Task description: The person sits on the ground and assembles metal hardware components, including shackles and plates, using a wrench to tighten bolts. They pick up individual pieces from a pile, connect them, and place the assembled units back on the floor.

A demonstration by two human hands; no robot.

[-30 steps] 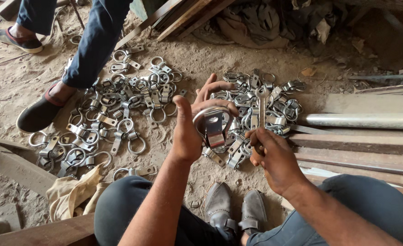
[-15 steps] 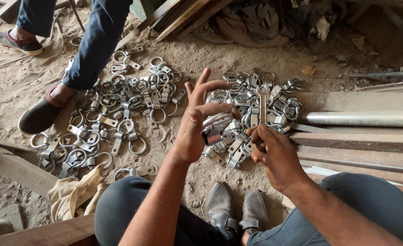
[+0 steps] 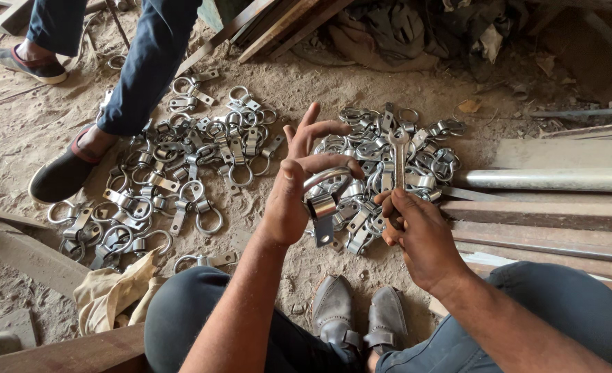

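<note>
My left hand [image 3: 299,179] grips a grey metal ring clamp [image 3: 323,200] between thumb and forefinger, the other fingers spread upward. The clamp's flat bracket tail hangs down. My right hand [image 3: 416,231] holds the handle of a steel spanner [image 3: 398,155], whose open jaw points away from me over a heap of similar clamps [image 3: 389,166]. Both hands hover above my knees and grey shoes [image 3: 358,314].
A second, larger heap of clamps [image 3: 181,173] lies on the sandy floor at left. Another person's legs in jeans and dark shoes [image 3: 64,173] stand beside it. A metal pipe [image 3: 548,179] and wooden planks [image 3: 548,228] lie at right. A tan cloth [image 3: 109,293] sits near my left knee.
My left hand turned the clamp from lying in the palm to a pinch between thumb and forefinger, its bracket now hanging down. My right hand with the spanner stayed about in place.
</note>
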